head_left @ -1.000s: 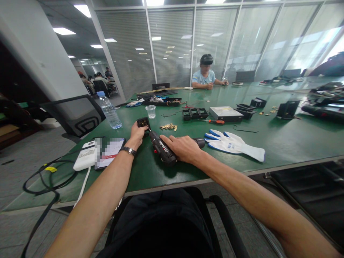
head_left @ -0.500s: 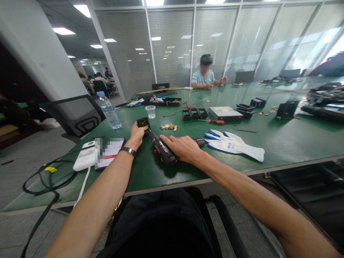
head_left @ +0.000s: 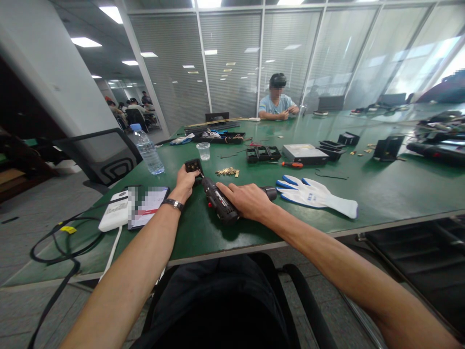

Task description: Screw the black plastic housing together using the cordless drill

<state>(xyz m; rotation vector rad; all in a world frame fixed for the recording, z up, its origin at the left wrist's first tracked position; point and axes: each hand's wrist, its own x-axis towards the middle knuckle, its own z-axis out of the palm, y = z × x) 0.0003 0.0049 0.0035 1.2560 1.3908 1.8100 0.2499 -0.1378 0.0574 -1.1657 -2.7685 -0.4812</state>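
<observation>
Your left hand is gripping the black part, half hiding it; your right hand is wrapping the driver, its bit tip hard to see.

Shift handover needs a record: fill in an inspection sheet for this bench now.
Surface: green table, crowded.
Job's things: electric screwdriver, tip at small black part; brass bits beside.
Clutter: work gloves, water bottle, plastic cup, phone, red-handled screwdriver.
Hands: left hand steadies the part; right hand grips the screwdriver.
Cables: black cable hangs off the table edge.
Surroundings: seated person opposite, glass partitions.
</observation>
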